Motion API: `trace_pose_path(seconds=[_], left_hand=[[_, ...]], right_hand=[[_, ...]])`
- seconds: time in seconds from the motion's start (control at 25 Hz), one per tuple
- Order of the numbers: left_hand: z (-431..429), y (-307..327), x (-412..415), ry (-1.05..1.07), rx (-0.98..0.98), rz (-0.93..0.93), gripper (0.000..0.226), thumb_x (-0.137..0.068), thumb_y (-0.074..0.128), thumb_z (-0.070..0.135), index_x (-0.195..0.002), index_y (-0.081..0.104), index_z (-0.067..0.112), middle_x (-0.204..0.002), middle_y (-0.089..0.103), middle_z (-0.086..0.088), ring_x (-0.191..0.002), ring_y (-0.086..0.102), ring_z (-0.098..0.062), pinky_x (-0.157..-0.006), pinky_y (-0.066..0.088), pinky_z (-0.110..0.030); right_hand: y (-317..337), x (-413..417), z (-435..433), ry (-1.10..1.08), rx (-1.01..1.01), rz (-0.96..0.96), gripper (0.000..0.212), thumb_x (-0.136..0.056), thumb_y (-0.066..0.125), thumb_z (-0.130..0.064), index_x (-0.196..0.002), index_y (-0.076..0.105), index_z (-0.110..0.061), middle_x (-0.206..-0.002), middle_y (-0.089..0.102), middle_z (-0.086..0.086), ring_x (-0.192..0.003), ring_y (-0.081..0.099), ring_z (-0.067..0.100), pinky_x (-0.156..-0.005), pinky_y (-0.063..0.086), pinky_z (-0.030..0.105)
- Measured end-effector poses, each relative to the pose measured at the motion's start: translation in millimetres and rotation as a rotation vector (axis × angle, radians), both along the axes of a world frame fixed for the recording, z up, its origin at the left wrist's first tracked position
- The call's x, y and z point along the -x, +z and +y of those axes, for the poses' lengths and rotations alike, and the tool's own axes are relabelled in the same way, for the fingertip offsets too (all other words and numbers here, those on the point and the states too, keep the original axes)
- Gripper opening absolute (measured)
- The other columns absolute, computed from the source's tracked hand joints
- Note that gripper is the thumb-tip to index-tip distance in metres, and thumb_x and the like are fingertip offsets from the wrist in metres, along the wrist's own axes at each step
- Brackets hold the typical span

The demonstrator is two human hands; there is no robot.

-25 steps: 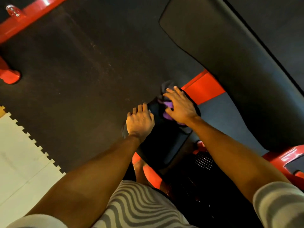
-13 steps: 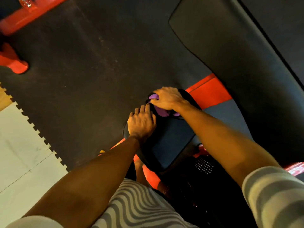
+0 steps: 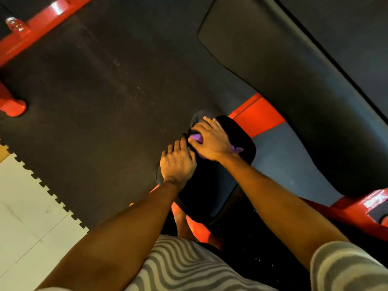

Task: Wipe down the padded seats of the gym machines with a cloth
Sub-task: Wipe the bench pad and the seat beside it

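A small black padded seat (image 3: 216, 185) sits on a red machine frame below me. My right hand (image 3: 210, 139) lies over the seat's far end and holds a bunched purple cloth (image 3: 197, 137) against the padding. Cloth tips poke out by the thumb and at the wrist. My left hand (image 3: 178, 162) rests on the seat's left edge, just beside the right hand, fingers loosely extended with nothing in them. Most of the cloth is hidden under the right palm.
A long black back pad (image 3: 294, 91) runs diagonally along the right. Red frame bars (image 3: 258, 116) pass under the seat, and another red bar (image 3: 37, 22) crosses the top left. Dark rubber flooring (image 3: 105, 91) meets pale interlocking tiles (image 3: 27, 217) at lower left.
My right hand swept the cloth leftward across the seat's far end, then came back slightly with its fingers spread wider. My left hand stayed on the seat's left edge.
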State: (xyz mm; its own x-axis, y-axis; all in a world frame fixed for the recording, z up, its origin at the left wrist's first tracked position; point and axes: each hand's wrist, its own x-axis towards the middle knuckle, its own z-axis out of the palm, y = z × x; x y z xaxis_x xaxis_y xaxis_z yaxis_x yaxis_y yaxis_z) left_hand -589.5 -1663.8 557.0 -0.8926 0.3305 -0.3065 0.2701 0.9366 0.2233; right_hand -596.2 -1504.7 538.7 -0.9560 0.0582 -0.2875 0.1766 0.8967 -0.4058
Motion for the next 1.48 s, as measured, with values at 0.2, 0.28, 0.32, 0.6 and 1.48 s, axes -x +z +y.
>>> trace_pose_path(seconds=[0.2,0.28,0.32,0.6,1.48], left_hand=[[-2.0,1.3,1.8,-0.008,0.003,0.038,0.04,-0.096,0.048,0.033,-0.128,0.061,0.013,-0.106,0.069,-0.006,-0.094,0.068,-0.029,-0.077,0.053,-0.041],[-2.8,1.7,1.6,-0.016,-0.004,0.046,0.039,-0.098,0.046,0.033,-0.129,0.06,0.013,-0.108,0.069,-0.006,-0.096,0.068,-0.029,-0.078,0.053,-0.042],[-2.6,2.0,1.9,-0.016,-0.015,0.044,0.039,-0.098,0.046,0.032,-0.129,0.06,0.013,-0.108,0.069,-0.007,-0.096,0.068,-0.029,-0.078,0.054,-0.042],[-3.2,-3.9,1.8,-0.038,-0.02,0.055,0.043,-0.092,0.047,0.034,-0.123,0.062,0.009,-0.106,0.069,-0.011,-0.097,0.067,-0.035,-0.08,0.053,-0.044],[-69.5,-17.1,-59.2,0.328,-0.647,0.022,0.062,-0.104,0.028,0.044,-0.151,0.039,0.004,-0.147,0.046,-0.017,-0.138,0.043,-0.032,-0.116,0.037,-0.042]], right_hand=[[-11.2,-59.0,51.8,-0.046,0.066,-0.02,0.058,-0.099,0.058,-0.047,-0.152,0.046,-0.028,-0.165,0.03,-0.003,-0.157,0.01,0.024,-0.127,0.015,0.046],[-19.4,-39.5,64.6,-0.214,0.032,-0.081,0.056,-0.101,0.057,-0.042,-0.153,0.044,-0.027,-0.166,0.029,0.0,-0.157,0.008,0.027,-0.127,0.013,0.045],[-21.7,-23.6,62.8,-0.275,0.023,-0.112,0.055,-0.102,0.055,-0.043,-0.153,0.043,-0.028,-0.167,0.028,0.0,-0.157,0.006,0.029,-0.127,0.01,0.043],[5.4,-42.7,-22.9,-0.131,0.125,-0.02,0.053,-0.101,0.057,-0.039,-0.151,0.047,-0.028,-0.165,0.031,-0.005,-0.158,0.005,0.022,-0.126,0.003,0.042],[20.5,-120.0,-20.7,0.011,0.058,-0.073,0.056,-0.104,0.049,-0.042,-0.157,0.036,-0.031,-0.169,0.02,-0.003,-0.158,0.002,0.025,-0.127,0.01,0.052]])
